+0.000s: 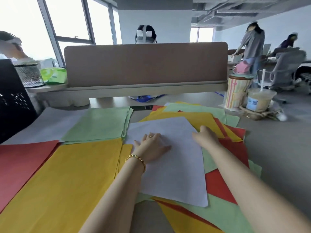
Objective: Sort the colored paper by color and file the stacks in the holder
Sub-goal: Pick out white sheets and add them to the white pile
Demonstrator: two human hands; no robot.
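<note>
A white sheet point(175, 167) lies on top of a mixed pile of red, yellow and green paper point(223, 187) on the right half of the desk. My left hand point(151, 147) rests flat on that sheet with fingers spread. My right hand point(206, 134) touches the sheet's right edge; its fingertips are hidden. Sorted stacks lie on the left: green point(99, 125), yellow point(64, 179), red point(21, 162) and white point(50, 123). A black perforated file holder point(13, 101) stands at the far left.
A brown desk divider point(144, 64) runs across the back. A mesh pen cup point(30, 74) and a green tissue pack point(53, 74) sit at back left. A striped cup point(235, 93) and a lidded drink point(259, 100) stand at back right. People work beyond.
</note>
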